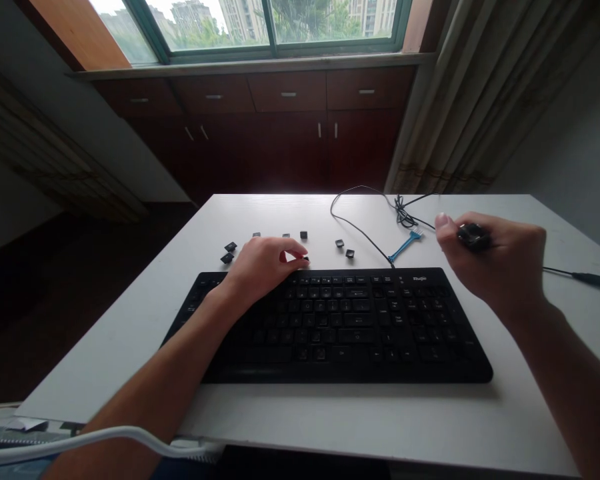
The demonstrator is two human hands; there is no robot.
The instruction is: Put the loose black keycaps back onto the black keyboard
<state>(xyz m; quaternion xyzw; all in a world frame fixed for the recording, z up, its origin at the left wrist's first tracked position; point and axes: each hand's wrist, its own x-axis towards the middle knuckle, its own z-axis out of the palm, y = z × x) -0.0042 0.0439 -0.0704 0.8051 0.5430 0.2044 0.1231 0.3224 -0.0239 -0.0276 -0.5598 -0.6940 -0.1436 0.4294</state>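
My left hand (263, 267) reaches over the black keyboard (330, 369). Its thumb and forefinger are closed on a small black keycap (307, 259), just beyond the keyboard's back edge. Several loose keycaps lie on the table behind the keyboard, among them one keycap (227, 257) left of my hand and another keycap (350, 253) to its right. Raised above the table's right side, my right hand (505, 267) is closed around a glossy black object (474, 237). Only its end shows; the rest is hidden in my fist, so its kind is unclear.
A blue brush (405, 247) lies behind the keyboard, near a bundled black cable (405, 212). Further right, a black plug end (595, 281) rests on the white table (360, 420). A white cord (115, 433) crosses over my left forearm at the front.
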